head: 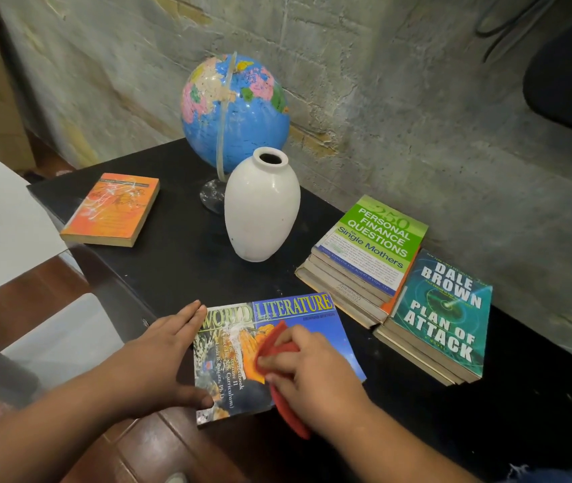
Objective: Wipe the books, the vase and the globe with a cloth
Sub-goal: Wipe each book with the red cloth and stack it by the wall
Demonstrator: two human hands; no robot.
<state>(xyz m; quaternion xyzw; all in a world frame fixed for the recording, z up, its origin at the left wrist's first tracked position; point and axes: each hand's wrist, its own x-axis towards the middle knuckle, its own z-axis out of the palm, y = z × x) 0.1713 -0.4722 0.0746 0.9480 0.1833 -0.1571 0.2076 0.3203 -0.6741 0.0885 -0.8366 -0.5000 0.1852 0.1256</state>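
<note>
My right hand (315, 374) clenched round crumpled soft red cloth (277, 343), pressing it on glossy "World Literature" paperback book (312, 315) at near edge of black table top (180, 266). My left hand (162, 357) flat, fingers straight, bracing book's left edge. Book thin, light, cover probably slippery; near corner seems to overhang, so keep pinned. Beyond: white glazed ceramic vase (261, 210), smooth, fragile, likely tippy; take by body. Behind it blue plastic globe on stand (239, 109), may spin; steady ball. Stacked paperbacks (375, 238) right, orange paperback (113, 209) far left.

Probably home study corner: globe (235, 111), book stacks (364, 259), rough plastered wall (417, 99).
</note>
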